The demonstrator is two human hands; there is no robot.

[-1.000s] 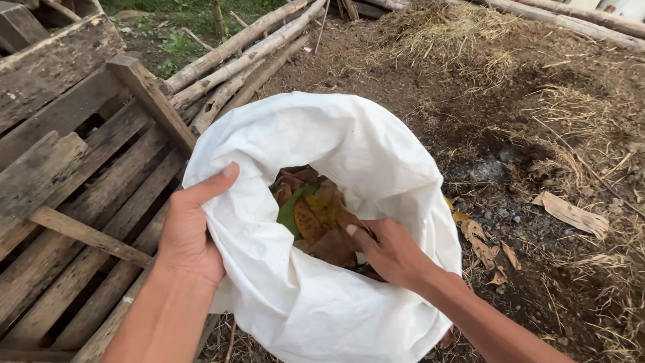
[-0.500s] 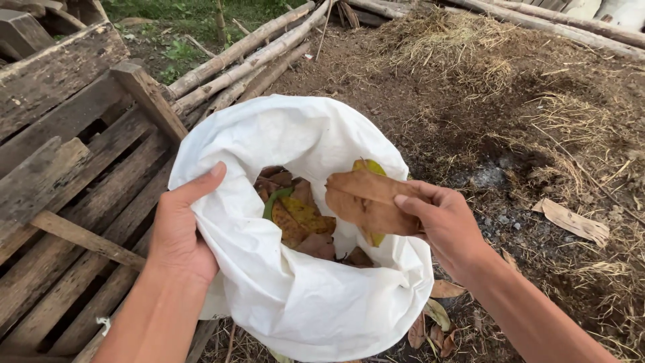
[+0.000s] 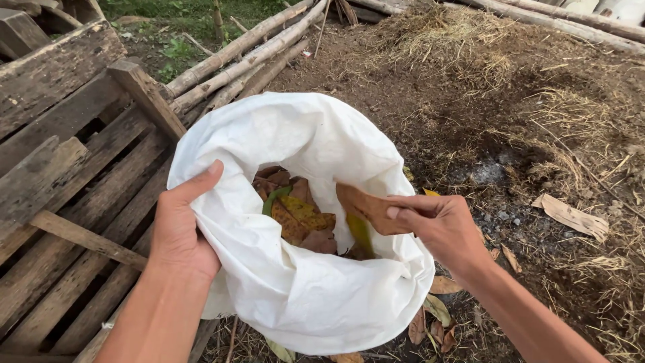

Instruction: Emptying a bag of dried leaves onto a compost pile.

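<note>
While my left hand (image 3: 180,232) grips the rim of the big white sack (image 3: 302,296) at about 9 o'clock, my thumb hooks over the edge and my fingers close on the cloth from outside. That hand is shut tight on the sack and holds its mouth open.

My right hand (image 3: 440,225) is at 3 o'clock of the sack's mouth, just above the rim. Its fingers are pinched shut on a dry brown leaf (image 3: 366,207). The leaf sticks out from my fingertips toward 9 o'clock, so it hangs over the open mouth, above the pile inside. It touches my fingers and I cannot tell if it touches the cloth.

Down inside the sack lies a heap of leaves (image 3: 299,218), brown, yellow and a bit green. They sit between my two hands, nearer the middle of the opening.

At 9 o'clock of the sack are old wooden planks (image 3: 64,168), and the sack leans close beside them. At 12 o'clock long wooden poles (image 3: 242,54) lie on the ground. At 3 o'clock there is dark dirt with dry straw (image 3: 571,107). A few fallen leaves (image 3: 430,316) lie on the ground at 5 o'clock, just beside the sack's bottom.
</note>
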